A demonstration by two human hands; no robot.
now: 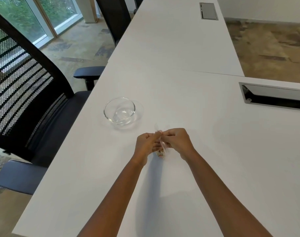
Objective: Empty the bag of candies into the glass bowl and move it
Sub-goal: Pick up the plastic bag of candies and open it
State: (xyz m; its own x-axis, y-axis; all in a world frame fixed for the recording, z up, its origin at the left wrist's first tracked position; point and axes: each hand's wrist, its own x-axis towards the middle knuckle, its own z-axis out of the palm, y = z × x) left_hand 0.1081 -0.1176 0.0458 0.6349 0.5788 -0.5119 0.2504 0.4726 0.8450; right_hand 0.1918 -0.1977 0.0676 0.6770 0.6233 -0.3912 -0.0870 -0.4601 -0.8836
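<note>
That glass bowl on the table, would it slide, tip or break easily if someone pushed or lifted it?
The bowl looks empty, low and wide, so it probably resists tipping. On the smooth white table a push would likely make it slide. Its clear, glossy glass may be slippery to grip and could break if dropped.

A single wide-angle head-worn view looks forward and steeply down along the long white table (171, 53), bare forearms entering from the bottom edge, black mesh-backed office chair (22, 79) at frame left.
</note>
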